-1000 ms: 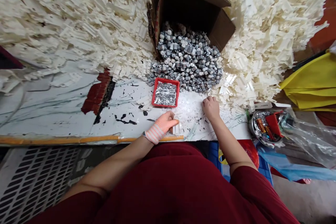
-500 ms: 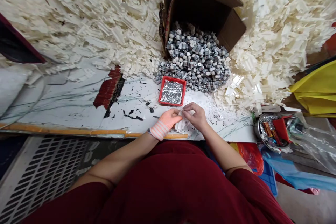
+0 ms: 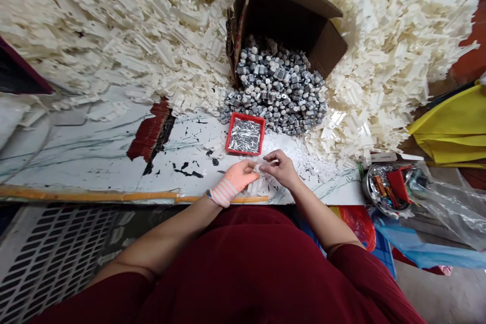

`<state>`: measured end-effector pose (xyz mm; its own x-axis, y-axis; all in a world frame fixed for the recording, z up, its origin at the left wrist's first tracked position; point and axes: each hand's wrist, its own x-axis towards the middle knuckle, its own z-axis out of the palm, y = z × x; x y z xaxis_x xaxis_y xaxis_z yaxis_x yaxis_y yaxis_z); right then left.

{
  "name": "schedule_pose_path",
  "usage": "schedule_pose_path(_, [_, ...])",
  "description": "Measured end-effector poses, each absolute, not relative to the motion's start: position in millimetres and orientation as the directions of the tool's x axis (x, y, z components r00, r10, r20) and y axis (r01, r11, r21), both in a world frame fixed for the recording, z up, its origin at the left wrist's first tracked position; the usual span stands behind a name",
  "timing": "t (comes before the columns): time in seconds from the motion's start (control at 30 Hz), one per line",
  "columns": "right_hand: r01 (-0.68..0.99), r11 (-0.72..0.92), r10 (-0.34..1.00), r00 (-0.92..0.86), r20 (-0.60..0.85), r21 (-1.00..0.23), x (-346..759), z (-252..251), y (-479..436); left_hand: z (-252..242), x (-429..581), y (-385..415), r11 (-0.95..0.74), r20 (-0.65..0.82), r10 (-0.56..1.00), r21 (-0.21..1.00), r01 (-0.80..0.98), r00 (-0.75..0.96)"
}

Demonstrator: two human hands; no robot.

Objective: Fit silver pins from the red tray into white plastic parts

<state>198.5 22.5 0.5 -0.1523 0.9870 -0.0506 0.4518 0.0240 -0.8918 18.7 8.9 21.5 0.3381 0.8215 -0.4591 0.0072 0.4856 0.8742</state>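
My left hand [image 3: 237, 179], in an orange glove with a striped cuff, pinches a small white plastic part [image 3: 258, 167] between thumb and fingers. My bare right hand [image 3: 281, 169] meets it from the other side, thumb and fingers curled at the same part. The part's exact shape is too small to make out. Just beyond my hands sits a red tray [image 3: 228, 148] full of thin, shiny metal pins [image 3: 245, 134]. More pale plastic pieces [image 3: 252, 187] lie under my hands near the table's edge.
Small grey motors [image 3: 283, 93] spill from a tipped cardboard box [image 3: 327, 48]. Heaps of cream plastic parts [image 3: 125, 35] cover the back on both sides. At right stands a round metal bowl [image 3: 367, 190] of odds and ends. The white tabletop [image 3: 94, 147] has a torn red patch [image 3: 150, 131].
The view has shifted slightly, so the scene sits a little further left. My right fingers have spread somewhat, and the white part between my hands shows more plainly.
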Motion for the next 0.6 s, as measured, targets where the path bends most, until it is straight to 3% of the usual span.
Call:
schedule_pose_path(0.1, [0.618,0.075,0.957,-0.264,-0.117,-0.783,212.1,5.5,57.6,12.9,17.3,7.8,0.473,-0.435,0.815,0.881,-0.006,0.383])
schedule_pose_path(0.2, [0.944,0.102,0.991,-0.123,-0.049,-0.313,220.4,12.9,98.8,4.3,17.8,7.3,0.464,-0.422,0.82,0.885,-0.018,0.388])
schedule_pose_path(0.27, [0.995,0.102,0.991,-0.104,-0.086,-0.019,220.6,14.5,118.2,1.9,17.7,7.4,0.473,-0.436,0.814,0.881,-0.002,0.384])
schedule_pose_path(0.3, [0.989,0.134,0.984,-0.124,-0.124,0.07,219.5,13.9,123.9,1.8,17.2,7.6,0.479,-0.444,0.809,0.878,0.006,0.385])
schedule_pose_path(0.43, [0.957,0.239,0.963,-0.212,-0.165,0.164,213.4,7.4,126.5,4.6,13.5,9.2,0.497,-0.457,0.802,0.868,-0.005,0.386])
schedule_pose_path(0.6, [0.992,0.044,0.993,-0.03,-0.118,0.119,206.8,0.2,126.8,2.5,11.4,11.0,0.525,-0.469,0.791,0.85,-0.043,0.393])
